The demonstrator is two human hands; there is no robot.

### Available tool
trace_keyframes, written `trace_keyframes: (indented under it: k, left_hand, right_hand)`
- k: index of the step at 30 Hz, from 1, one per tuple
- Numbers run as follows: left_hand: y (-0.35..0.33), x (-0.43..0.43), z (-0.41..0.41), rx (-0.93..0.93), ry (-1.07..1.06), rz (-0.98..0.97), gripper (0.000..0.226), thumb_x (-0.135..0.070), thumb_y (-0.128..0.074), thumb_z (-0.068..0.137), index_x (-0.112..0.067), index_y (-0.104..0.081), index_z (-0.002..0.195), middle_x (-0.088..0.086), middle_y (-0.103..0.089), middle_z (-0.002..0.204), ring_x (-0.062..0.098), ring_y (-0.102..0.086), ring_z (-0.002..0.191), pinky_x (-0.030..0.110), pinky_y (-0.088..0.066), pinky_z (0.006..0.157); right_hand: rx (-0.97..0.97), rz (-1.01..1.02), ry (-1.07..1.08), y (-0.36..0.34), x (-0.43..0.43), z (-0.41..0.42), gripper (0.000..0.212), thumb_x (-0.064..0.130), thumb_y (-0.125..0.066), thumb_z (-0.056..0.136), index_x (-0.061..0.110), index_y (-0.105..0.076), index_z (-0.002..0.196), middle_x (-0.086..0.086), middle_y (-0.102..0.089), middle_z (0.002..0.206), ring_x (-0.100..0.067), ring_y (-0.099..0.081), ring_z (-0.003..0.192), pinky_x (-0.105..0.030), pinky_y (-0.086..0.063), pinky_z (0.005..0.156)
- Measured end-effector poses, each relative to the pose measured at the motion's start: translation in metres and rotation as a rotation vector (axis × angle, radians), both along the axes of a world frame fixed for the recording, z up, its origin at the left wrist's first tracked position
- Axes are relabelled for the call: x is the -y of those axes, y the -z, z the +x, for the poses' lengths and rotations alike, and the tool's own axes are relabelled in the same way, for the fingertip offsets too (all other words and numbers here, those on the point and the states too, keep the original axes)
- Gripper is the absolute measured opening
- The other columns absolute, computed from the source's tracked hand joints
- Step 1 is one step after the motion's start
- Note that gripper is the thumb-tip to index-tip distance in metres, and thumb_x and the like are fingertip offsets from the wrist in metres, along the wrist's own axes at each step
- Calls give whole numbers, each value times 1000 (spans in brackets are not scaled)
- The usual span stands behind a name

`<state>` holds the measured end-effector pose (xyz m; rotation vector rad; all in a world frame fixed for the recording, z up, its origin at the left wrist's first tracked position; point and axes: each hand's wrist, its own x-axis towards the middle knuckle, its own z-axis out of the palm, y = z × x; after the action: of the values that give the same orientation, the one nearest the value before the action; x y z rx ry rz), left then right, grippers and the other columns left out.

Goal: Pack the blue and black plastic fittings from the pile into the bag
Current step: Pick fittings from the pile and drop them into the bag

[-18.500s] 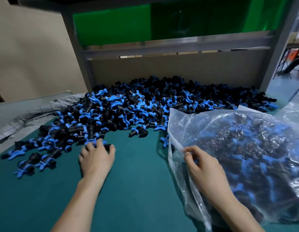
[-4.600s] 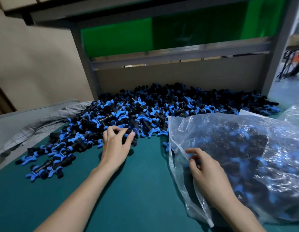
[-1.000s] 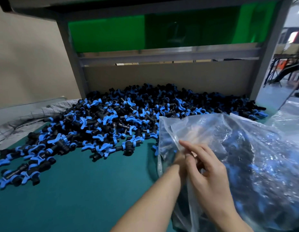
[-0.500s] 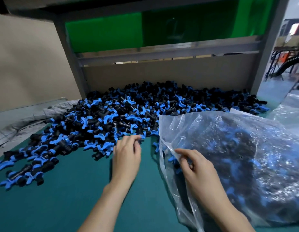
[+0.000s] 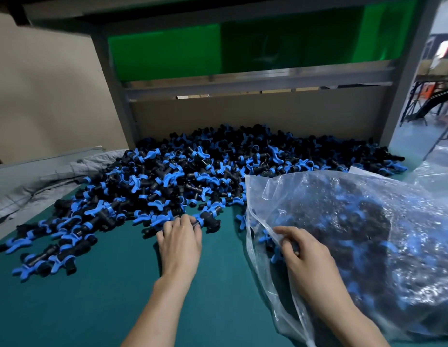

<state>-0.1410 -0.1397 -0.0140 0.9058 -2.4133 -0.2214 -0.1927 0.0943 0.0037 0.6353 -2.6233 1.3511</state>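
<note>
hundreds of blue and black fittings [image 5: 168,186] lie in a loose pile [image 5: 243,151] just left of and behind the bag [image 5: 368,221], whose clear film already bulges with many more. each fitting looks like hard, light plastic: stiff and not fragile. the black tee body carries blue winged collars that probably snag on their neighbours, so a handful should come away tangled rather than one by one. the black barrel is likely the surest place to take hold, since the wings are thin and may slip. the bag itself is soft, slick film. it looks heavy as filled, and its mouth will likely sag closed unless the edge is held up.

the left hand [image 5: 180,244] lies palm down on the green mat [image 5: 92,304] left of the bag's mouth. its fingers are close together and bent at the tips over the pile's nearest fittings; whether they have closed round one i cannot tell. the right hand [image 5: 305,256] is at the bag's mouth, its fingers curled and pinching the film edge.
</note>
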Motion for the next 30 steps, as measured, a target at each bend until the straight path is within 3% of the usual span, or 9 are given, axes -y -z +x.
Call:
trace_keyframes:
  k: [2,4,6,7,11,15,22,25,30]
  left_hand:
    - [-4,-11,2,-303,21,290,14,-35,-45,100,-26,-50,108,-6,-59,100,22,-55,100,40,-46,84]
    - [-8,-21,1,-579,76,706,3,-31,-50,99,-28,-48,99,-4,-65,97,9,-62,84,26,-49,68]
    - [-8,-27,-1,-693,179,900,4,-25,-53,99,-28,-51,98,-6,-69,95,-7,-62,74,13,-44,65]
    - [-8,-27,-2,-734,232,972,3,-22,-53,99,-26,-53,100,-7,-70,93,-9,-62,72,13,-46,69]
    - [-11,-29,-5,-859,357,1239,7,-17,-52,101,-13,-58,101,-2,-65,87,6,-61,82,24,-51,72]
    - [-12,-29,-3,-909,369,1360,10,-15,-51,101,-12,-59,95,-1,-62,82,3,-62,76,21,-52,68]
    - [-13,-27,-3,-931,333,1359,10,-16,-52,101,-12,-59,94,-2,-62,79,2,-61,73,21,-51,66]
    - [-13,-27,-3,-941,330,1384,14,-18,-52,101,-12,-59,90,-3,-62,76,4,-60,72,22,-52,66]
    - [-18,-26,-4,-1037,290,1680,27,-29,-46,103,-9,-60,90,-1,-62,62,11,-60,62,26,-51,64]
  right_hand:
    - [-4,10,1,-1,0,-2,28,28,-46,95,45,-62,109,24,-62,99,10,-53,91,-30,-47,75]
    - [-9,30,0,-2,0,-3,28,26,-46,95,43,-62,110,22,-61,97,8,-55,89,-29,-45,72]
    - [-12,48,1,-2,-1,-3,28,25,-46,96,43,-62,111,21,-61,96,5,-55,87,-30,-44,70]
    - [-13,54,0,-1,0,-2,28,25,-46,96,43,-62,111,21,-61,96,4,-56,87,-30,-44,70]
    - [-13,62,4,-2,0,0,29,25,-46,96,43,-62,111,21,-61,97,2,-56,87,-33,-45,72]
    - [-18,64,5,0,-2,1,28,26,-46,95,44,-62,110,22,-61,97,6,-55,87,-31,-44,70]
    - [-25,75,1,-1,-1,1,27,26,-47,96,44,-62,111,21,-63,99,7,-56,86,-29,-44,67]
    - [-28,75,-3,-1,-2,1,27,26,-47,96,43,-62,110,22,-63,100,13,-54,89,-21,-43,66]
    - [-22,71,-6,-1,-1,1,27,25,-47,97,42,-62,111,22,-62,99,12,-54,89,-19,-42,67]
